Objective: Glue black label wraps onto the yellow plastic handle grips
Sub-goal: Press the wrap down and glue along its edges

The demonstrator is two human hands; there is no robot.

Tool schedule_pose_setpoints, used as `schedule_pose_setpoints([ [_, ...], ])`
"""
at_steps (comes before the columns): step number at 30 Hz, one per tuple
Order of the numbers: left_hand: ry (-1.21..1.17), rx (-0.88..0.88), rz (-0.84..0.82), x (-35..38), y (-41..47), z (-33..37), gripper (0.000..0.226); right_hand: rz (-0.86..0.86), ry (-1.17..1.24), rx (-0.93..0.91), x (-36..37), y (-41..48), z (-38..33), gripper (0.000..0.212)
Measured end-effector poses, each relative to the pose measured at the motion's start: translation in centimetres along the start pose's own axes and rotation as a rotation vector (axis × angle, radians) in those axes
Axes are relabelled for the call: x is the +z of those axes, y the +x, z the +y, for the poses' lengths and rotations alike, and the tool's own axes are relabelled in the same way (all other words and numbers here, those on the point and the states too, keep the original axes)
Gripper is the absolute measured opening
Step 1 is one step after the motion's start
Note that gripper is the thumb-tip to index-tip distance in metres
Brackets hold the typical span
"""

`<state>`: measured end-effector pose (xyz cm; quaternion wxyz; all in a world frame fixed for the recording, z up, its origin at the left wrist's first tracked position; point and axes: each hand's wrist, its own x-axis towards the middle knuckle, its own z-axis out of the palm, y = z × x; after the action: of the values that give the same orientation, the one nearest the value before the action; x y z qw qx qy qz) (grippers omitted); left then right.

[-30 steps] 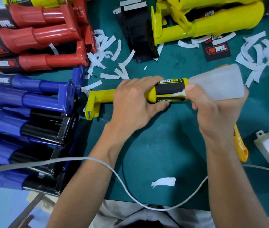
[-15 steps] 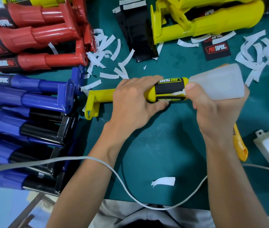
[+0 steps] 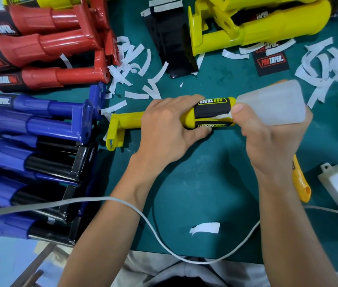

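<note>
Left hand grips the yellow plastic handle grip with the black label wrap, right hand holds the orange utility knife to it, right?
Not the orange utility knife: it lies beside the right wrist. The head view shows the right hand holding a translucent white squeeze bottle to the yellow plastic handle grip.

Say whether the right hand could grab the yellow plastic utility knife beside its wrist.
Probably not yet: the right hand grips the translucent plastic bottle. The yellow utility knife lies close, partly under the wrist.
</note>
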<state>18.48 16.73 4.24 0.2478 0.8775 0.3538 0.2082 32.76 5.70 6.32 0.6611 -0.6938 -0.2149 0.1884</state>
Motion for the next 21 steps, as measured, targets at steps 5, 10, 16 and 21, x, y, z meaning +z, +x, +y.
schedule_pose_setpoints([
  [5,0.007,0.000,-0.009,0.0,0.0,-0.1,0.056,-0.016,0.019,-0.031,-0.3,0.0,0.0,0.033],
  [10,0.012,-0.002,-0.012,0.1,0.1,-0.2,0.056,0.015,0.005,0.021,-0.2,0.1,-0.1,0.023],
  [16,-0.003,0.001,0.005,0.1,0.0,-0.2,0.055,0.020,0.166,0.009,-0.5,0.8,-1.4,0.018],
  [21,-0.003,-0.012,-0.004,0.0,0.0,-0.1,0.058,0.087,0.139,-0.021,-1.8,2.2,-2.1,0.010],
])
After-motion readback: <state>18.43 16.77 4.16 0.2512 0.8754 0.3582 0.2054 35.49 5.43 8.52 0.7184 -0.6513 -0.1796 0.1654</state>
